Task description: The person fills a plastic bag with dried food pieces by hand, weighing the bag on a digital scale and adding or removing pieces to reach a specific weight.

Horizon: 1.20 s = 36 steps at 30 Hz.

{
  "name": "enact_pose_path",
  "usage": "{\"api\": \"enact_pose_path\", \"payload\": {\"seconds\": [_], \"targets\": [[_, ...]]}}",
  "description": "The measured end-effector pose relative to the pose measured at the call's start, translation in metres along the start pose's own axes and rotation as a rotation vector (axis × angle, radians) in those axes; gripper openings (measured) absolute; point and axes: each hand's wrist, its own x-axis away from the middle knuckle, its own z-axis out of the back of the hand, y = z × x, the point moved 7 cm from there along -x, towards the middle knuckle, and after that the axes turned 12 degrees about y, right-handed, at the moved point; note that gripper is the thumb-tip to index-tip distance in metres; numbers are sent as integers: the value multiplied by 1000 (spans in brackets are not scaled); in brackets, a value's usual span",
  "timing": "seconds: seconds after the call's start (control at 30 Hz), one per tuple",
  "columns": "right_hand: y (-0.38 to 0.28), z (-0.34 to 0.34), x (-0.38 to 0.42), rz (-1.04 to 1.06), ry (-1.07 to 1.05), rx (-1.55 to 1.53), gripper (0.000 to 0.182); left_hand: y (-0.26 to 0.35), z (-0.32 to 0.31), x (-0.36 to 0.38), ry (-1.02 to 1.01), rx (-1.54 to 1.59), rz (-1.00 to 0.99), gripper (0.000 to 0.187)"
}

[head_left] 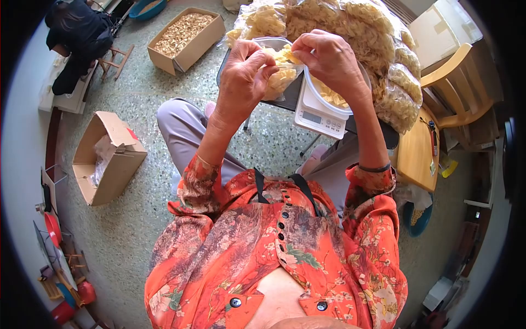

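Left hand (241, 74) and right hand (329, 60) are raised together above the scale, fingers curled and pinched on the mouth of a small clear plastic bag of pale yellow dried pieces (280, 68). Both hands are closed on the bag's top edge; the bag hangs between them, partly filled.

Head view, near field: directly under the right hand stands a white digital kitchen scale (319, 116) carrying a white round bowl (323, 98) with more pale pieces in it. The scale rests on a small dark table (290, 96). Behind the hands lies a large clear plastic sack of the same pale pieces (378, 49), bulging toward the right.

Head view, periphery: an open cardboard box filled with tan pieces (186, 35) sits on the speckled floor at upper left. A second open cardboard box tipped on its side (109, 156) lies at left, well apart from the table. A light wooden chair (455, 88) stands at right, just beside the sack. Another person in dark clothing (76, 33) crouches at top left.
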Motion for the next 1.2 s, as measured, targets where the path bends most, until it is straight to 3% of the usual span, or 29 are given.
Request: {"api": "enact_pose_path", "payload": {"seconds": [0.03, 0.17, 0.23, 0.4, 0.53, 0.57, 0.63, 0.67, 0.7, 0.87, 1.1, 1.2], "targets": [[-4, 0, 0, 73, 41, 66, 12, 0, 0, 0, -1, 1, 3, 17], [-19, -15, -3, 32, 54, 127, 7, 1, -1, 0, 5, 27, -15, 18], [-24, -31, -3, 149, -47, 188, 9, 0, -1, 1, 9, 43, -14, 18], [-21, -58, -11, 119, -421, 385, 15, 6, -1, -1, 21, -48, -188, 13], [-19, -46, -15, 208, -322, 270, 21, 8, 1, -4, 27, -137, -178, 13], [-18, -38, -19, 212, -166, 192, 20, 9, 3, -6, 45, -158, -178, 12], [-5, -10, -16, 138, 28, -172, 19, 7, 6, -6, 62, -179, -174, 12], [3, 1, -11, 0, 66, -371, 16, 4, 5, -4, 42, -198, -148, 12], [13, 9, -5, -93, 84, -378, 15, 1, 3, -3, 21, -214, -121, 12], [67, 39, 37, -291, -33, -81, 16, -2, -6, 2, -94, -269, -40, 15], [88, 50, 67, -201, -102, 207, 14, -9, -16, 3, -267, -344, -20, 13], [89, 46, 68, -211, -148, 263, 13, 2, -11, -4, -170, -297, -97, 12]]}}
